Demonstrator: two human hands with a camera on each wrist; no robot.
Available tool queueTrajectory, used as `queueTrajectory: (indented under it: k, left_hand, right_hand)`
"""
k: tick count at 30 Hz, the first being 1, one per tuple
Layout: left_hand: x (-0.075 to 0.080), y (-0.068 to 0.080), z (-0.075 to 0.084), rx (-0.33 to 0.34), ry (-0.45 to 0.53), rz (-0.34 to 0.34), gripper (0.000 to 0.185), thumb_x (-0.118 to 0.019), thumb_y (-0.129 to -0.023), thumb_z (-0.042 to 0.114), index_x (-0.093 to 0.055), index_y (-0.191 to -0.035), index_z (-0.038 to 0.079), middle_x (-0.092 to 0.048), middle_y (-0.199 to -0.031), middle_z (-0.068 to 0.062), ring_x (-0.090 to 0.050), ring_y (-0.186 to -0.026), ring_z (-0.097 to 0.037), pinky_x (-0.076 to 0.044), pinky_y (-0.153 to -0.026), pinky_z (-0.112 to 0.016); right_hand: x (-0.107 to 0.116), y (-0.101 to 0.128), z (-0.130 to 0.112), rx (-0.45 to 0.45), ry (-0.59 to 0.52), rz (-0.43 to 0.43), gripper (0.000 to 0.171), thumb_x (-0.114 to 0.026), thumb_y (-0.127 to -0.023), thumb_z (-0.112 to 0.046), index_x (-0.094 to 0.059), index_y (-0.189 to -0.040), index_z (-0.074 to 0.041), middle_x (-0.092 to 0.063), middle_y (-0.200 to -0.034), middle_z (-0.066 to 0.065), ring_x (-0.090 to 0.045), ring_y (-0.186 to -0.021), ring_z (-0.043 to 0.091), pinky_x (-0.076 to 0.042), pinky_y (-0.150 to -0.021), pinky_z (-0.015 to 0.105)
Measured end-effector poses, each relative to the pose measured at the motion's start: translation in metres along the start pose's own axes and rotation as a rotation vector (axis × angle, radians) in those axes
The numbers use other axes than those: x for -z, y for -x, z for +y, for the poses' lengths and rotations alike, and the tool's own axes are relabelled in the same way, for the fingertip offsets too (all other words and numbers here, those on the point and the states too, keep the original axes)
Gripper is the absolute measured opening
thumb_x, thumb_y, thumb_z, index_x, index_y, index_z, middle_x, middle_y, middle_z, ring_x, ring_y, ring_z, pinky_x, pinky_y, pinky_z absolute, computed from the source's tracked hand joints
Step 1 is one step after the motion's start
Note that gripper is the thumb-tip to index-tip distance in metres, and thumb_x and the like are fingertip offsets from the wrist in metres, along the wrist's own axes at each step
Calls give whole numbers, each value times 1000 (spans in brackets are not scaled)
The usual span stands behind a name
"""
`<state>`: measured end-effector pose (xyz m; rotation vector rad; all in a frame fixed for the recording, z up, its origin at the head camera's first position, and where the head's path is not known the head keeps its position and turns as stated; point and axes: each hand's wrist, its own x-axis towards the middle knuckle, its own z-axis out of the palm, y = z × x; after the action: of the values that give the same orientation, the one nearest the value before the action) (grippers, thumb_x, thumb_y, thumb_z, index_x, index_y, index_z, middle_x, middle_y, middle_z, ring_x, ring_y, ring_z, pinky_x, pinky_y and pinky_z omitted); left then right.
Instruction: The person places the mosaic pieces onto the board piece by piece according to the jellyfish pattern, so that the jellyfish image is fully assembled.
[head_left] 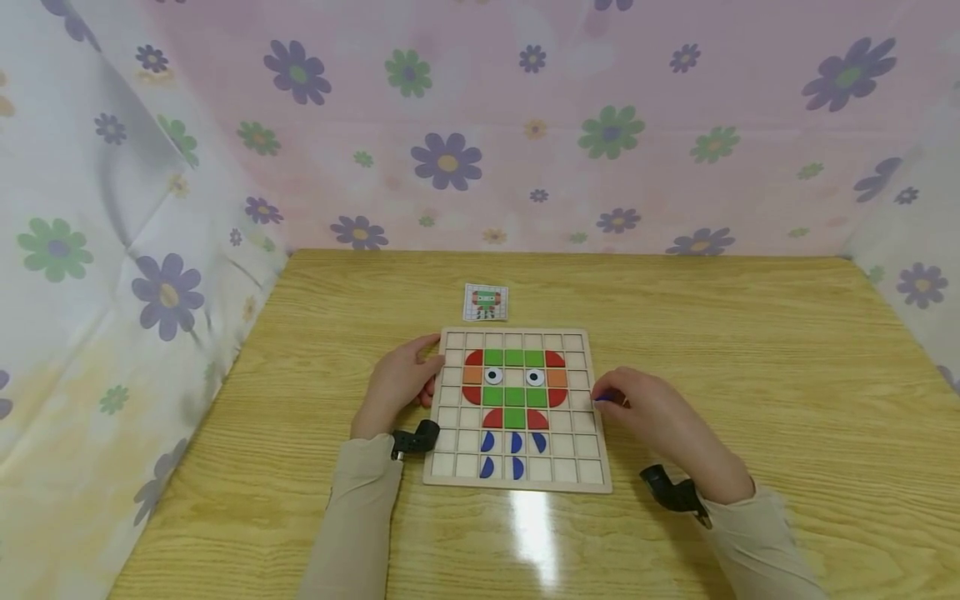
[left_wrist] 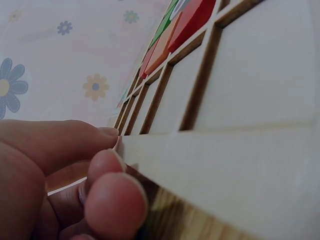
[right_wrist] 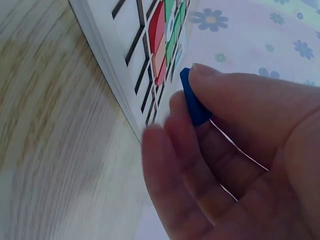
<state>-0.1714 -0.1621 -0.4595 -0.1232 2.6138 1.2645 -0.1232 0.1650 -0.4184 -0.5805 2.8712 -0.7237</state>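
Observation:
A wooden grid board [head_left: 585, 471] lies on the table, filled partly with coloured pieces. My left hand [head_left: 396, 385] grips its left edge, thumb and fingertips right at the rim in the left wrist view. Beside the board's right edge, my right hand [head_left: 663, 412] pinches a blue piece [right_wrist: 196, 100] between thumb and fingers. Green squares [head_left: 514, 397], red rounded pieces [head_left: 555, 358], orange squares [head_left: 557, 377] and two eye discs [head_left: 492, 376] form a figure on the grid. Below them sit several blue curved pieces [head_left: 516, 442] in two rows, three above and two below.
A small picture card [head_left: 485, 302] showing a similar figure lies behind the board. The wood-grain table [head_left: 337, 317] is bordered by flowered cloth [head_left: 510, 100] at the back and both sides. Each wrist wears a black camera mount [head_left: 671, 492].

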Motion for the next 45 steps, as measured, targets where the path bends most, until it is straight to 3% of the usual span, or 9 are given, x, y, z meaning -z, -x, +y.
queueTrajectory:
  k: [9, 19, 34, 41, 45]
  left_hand:
    - [0, 0, 0, 6, 6, 0, 45, -53, -88, 35, -43, -132, 29, -57, -55, -7, -52, -38, -13, -45, -43, -31]
    - [-1, -1, -2, 8, 8, -5, 45, -52, -89, 34, -42, -133, 27, -57, -57, -7, -51, -38, -12, -45, -43, -31]
    - [-2, 0, -1, 21, 17, -11, 46, -51, -89, 34, -41, -133, 28, -58, -58, -7, -51, -39, -12, -45, -44, -31]
    - [-1, 0, 0, 35, 34, -14, 46, -52, -89, 34, -41, -133, 30, -58, -58, -8, -50, -38, -12, -45, -44, -31]
    - [0, 0, 2, 34, 33, -16, 46, -52, -89, 33, -41, -133, 29, -58, -58, -8, -51, -38, -13, -45, -43, -31]
  right_hand:
    - [-5, -1, -4, 48, 58, -7, 9, -64, -81, -12, -69, -89, -13, -59, -81, -6, -50, -69, 8, -43, -62, 28]
    - [-9, -2, -9, 12, 3, -71, 13, -59, -84, -11, -66, -94, -15, -57, -86, -6, -50, -72, 10, -43, -62, 28]
    - [-18, -2, -21, 82, -27, -122, 8, -65, -81, -18, -65, -88, -21, -57, -82, -14, -51, -72, 3, -45, -67, 25]
    - [-22, -1, -24, 162, -72, -132, 8, -66, -81, -16, -65, -86, -22, -57, -82, -15, -52, -73, 1, -45, -66, 23]
    - [-25, -1, -28, 149, -77, -146, 6, -65, -81, -19, -66, -86, -23, -57, -82, -17, -52, -73, 0, -45, -67, 23]
